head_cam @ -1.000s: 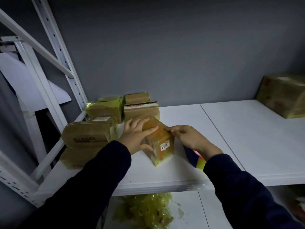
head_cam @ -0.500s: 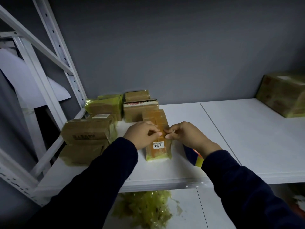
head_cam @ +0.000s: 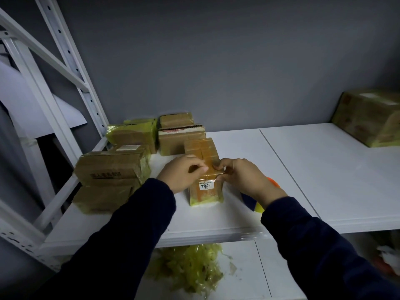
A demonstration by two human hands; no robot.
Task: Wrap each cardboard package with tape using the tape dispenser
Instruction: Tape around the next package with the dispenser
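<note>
1. A small package (head_cam: 202,149) with a white label reading 1204 is stood upright on the white shelf (head_cam: 303,169), near its front edge
2. The package is gripped by the left hand (head_cam: 181,172), fingers curled and thumb pressed on the top front edge
3. A shiny strip of tape (head_cam: 213,174) is pinched at that same edge by the right hand (head_cam: 244,178); the 2 hands are nearly touching
4. A blue, yellow and orange object (head_cam: 257,205) is seen just beside the package, mostly hidden by the right wrist
5. More packages (head_cam: 110,167) are stacked to the left and behind, and 1 large box (head_cam: 370,118) is set well apart at far right
6. Yellowish tape scraps (head_cam: 190,267) are heaped on the shelf below
</note>
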